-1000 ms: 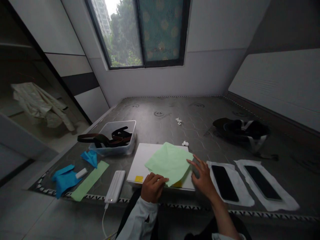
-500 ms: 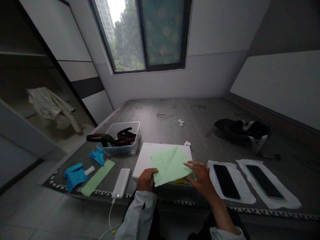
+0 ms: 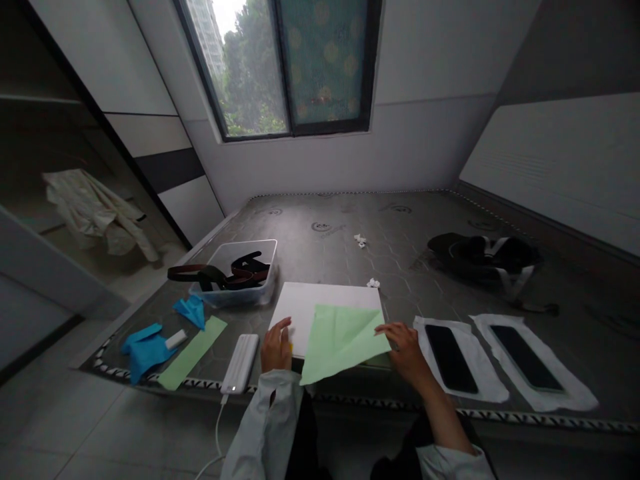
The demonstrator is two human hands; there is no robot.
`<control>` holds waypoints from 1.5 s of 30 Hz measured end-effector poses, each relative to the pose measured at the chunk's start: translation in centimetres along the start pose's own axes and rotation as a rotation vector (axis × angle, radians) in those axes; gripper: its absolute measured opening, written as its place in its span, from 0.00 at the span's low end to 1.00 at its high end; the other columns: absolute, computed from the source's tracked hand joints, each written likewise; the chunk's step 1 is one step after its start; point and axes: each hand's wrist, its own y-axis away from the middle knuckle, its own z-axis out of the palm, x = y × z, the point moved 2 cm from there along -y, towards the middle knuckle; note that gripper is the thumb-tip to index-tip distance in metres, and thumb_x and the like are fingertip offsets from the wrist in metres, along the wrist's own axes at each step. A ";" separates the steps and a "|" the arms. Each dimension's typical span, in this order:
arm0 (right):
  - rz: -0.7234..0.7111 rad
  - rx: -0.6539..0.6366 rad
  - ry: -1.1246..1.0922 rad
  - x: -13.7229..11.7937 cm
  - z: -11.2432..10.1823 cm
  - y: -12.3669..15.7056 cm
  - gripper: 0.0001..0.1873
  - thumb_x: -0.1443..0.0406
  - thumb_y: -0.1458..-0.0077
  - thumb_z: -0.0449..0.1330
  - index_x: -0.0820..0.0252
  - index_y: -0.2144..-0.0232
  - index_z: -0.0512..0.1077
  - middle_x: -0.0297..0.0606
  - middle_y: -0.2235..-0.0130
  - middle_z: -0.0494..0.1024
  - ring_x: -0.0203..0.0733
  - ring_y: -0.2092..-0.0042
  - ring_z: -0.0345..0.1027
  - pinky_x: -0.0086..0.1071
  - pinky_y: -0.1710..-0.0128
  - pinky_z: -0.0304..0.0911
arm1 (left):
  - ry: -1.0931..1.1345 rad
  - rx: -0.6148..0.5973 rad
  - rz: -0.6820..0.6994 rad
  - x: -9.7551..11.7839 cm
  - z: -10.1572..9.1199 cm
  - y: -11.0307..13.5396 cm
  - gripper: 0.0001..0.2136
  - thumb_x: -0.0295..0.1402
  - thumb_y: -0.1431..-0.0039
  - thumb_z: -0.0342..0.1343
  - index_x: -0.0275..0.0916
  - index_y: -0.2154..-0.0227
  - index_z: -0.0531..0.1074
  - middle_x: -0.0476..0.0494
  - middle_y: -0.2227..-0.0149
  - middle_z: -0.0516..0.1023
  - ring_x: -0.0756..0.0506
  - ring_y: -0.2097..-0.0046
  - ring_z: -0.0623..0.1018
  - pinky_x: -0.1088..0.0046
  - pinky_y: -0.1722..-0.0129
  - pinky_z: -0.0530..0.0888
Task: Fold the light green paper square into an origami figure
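Green folded paper point(image 3: 340, 343) lies lower centre, long edge angled toward lower left. Right hand point(image 3: 407, 353): fingers on its right corner, grip indeterminate. Left hand point(image 3: 276, 347): fingers open, beside it.

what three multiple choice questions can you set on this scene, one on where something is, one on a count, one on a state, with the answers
1. Where is the clear plastic tub of dark belts?
A. Left of the white board
B. On the floor
C. On the windowsill

2. How many black phones lie on white sheets to the right of the right hand?
A. One
B. Two
C. Four

3. What state is the pale green paper in?
A. Crumpled into a ball
B. Shut inside the tub
C. Spread in a triangular shape

Answers:
1. A: the tub stands beside the board's left side.
2. B: one phone lies on each of the two white sheets.
3. C: the paper lies open as a triangle, one corner at the right hand.
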 end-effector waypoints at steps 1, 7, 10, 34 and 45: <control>0.003 0.012 0.015 -0.1 0.3 -0.3 0.17 0.70 0.45 0.48 0.53 0.60 0.74 0.39 0.56 0.77 0.47 0.52 0.63 0.42 0.55 0.51 | -0.014 0.020 -0.045 0.4 -0.3 0.2 0.15 0.35 0.37 0.41 0.39 0.57 0.71 0.43 0.61 0.78 0.45 0.58 0.77 0.65 0.59 0.74; -0.001 0.104 0.161 -1.9 0.9 -1.7 0.15 0.63 0.37 0.45 0.58 0.68 0.70 0.41 0.64 0.77 0.45 0.58 0.66 0.39 0.57 0.49 | -0.012 -0.223 0.260 4.2 -1.2 1.4 0.21 0.48 0.38 0.40 0.43 0.63 0.75 0.43 0.63 0.79 0.43 0.59 0.74 0.65 0.61 0.68; -0.007 0.173 0.235 -2.8 0.7 -2.0 0.15 0.60 0.36 0.46 0.58 0.68 0.70 0.40 0.65 0.77 0.44 0.60 0.67 0.39 0.56 0.47 | -0.049 -0.279 0.341 4.9 -1.8 1.3 0.22 0.52 0.42 0.44 0.43 0.61 0.76 0.42 0.62 0.78 0.41 0.59 0.74 0.63 0.60 0.66; 0.283 0.168 0.121 -2.3 3.5 -3.5 0.14 0.58 0.40 0.47 0.54 0.62 0.70 0.38 0.62 0.78 0.44 0.57 0.69 0.38 0.56 0.45 | -0.574 -0.403 -0.244 3.7 1.7 -0.7 0.12 0.41 0.39 0.47 0.41 0.67 0.73 0.45 0.66 0.77 0.42 0.59 0.73 0.68 0.65 0.58; 0.313 0.228 0.119 -2.0 3.6 -3.5 0.16 0.55 0.40 0.46 0.54 0.63 0.70 0.39 0.63 0.78 0.46 0.58 0.67 0.40 0.57 0.43 | -0.649 -0.403 -0.268 3.5 2.1 -0.4 0.09 0.38 0.37 0.46 0.41 0.67 0.68 0.46 0.65 0.75 0.43 0.60 0.71 0.68 0.66 0.58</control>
